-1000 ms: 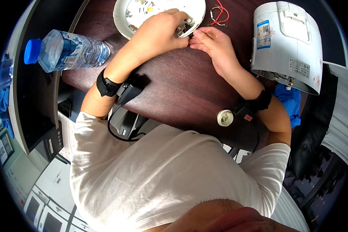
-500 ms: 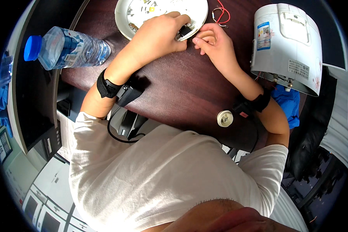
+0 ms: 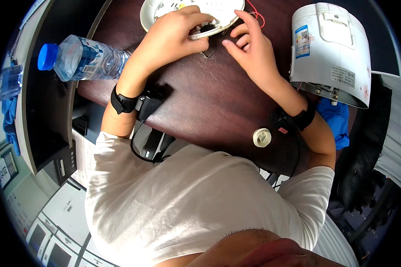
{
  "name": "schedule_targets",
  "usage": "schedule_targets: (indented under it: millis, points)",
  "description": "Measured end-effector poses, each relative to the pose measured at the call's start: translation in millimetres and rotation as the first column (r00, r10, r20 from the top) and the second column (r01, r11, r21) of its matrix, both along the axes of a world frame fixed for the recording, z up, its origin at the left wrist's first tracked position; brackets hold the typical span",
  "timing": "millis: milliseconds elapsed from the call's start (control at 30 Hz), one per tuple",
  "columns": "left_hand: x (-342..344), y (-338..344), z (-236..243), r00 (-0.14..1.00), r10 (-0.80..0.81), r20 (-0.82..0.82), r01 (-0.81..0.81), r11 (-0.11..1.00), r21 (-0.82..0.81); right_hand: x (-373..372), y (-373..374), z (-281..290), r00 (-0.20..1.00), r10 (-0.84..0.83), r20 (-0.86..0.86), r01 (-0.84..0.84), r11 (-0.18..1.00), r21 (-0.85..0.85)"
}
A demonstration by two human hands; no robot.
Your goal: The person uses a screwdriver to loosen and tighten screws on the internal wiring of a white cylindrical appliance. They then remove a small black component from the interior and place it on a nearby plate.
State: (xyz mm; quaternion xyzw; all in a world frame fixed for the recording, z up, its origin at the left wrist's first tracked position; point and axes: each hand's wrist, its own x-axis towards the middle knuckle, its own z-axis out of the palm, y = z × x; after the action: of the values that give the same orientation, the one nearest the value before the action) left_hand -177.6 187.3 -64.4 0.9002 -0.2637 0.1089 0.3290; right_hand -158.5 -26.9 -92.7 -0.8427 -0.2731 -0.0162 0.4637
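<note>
My left hand (image 3: 176, 38) is closed on the near edge of a round white plastic base (image 3: 148, 18), thumb beneath and fingers over the rim. Slots pierce the base, and a dark opening shows beside my fingertips. Just right of that rim, my right hand (image 3: 254, 49) has its fingers apart and holds nothing; the index fingertip is close to the base's edge, and I cannot tell if it touches. A small thin piece (image 3: 206, 55) lies on the table below the rim. Red wires (image 3: 259, 18) lie behind my right hand.
At the right stands a white appliance housing (image 3: 318, 49) with a handle, above blue cloth (image 3: 336, 120). A water bottle (image 3: 91, 60) lies at the left. A small round cream part (image 3: 262, 138) sits on the dark table (image 3: 200, 102) near my right forearm.
My right hand's fingers have spread and drawn slightly away from the rim. The base has shifted and tilted under my left hand. A small thin piece now shows on the table below it.
</note>
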Motion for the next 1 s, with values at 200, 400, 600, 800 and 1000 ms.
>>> schedule_targets:
  millis: [200,400,600,800,1000]
  points:
    - [2,8,14,0.997,0.062,0.055,-0.057,0.994,-0.092,-7,-4,11,0.999,0.022,-0.028,-0.021,0.999,0.024]
    - [1,6,16,0.998,0.036,-0.041,-0.04,0.995,-0.094,-11,-16,11,0.998,0.046,-0.042,-0.046,0.999,0.015]
    - [1,-3,4,1.0,0.002,-0.01,-0.002,1.0,-0.002,-10,-21,3,0.985,0.043,-0.17,-0.038,0.999,0.034]
    - [-2,-14,-2,0.995,0.027,-0.093,-0.022,0.998,0.057,1,-13,5,0.762,0.061,-0.645,0.019,0.993,0.117]
    - [1,-20,-16,0.993,0.014,-0.117,-0.009,0.999,0.043,5,-2,7,0.483,0.176,-0.858,0.071,0.969,0.239]
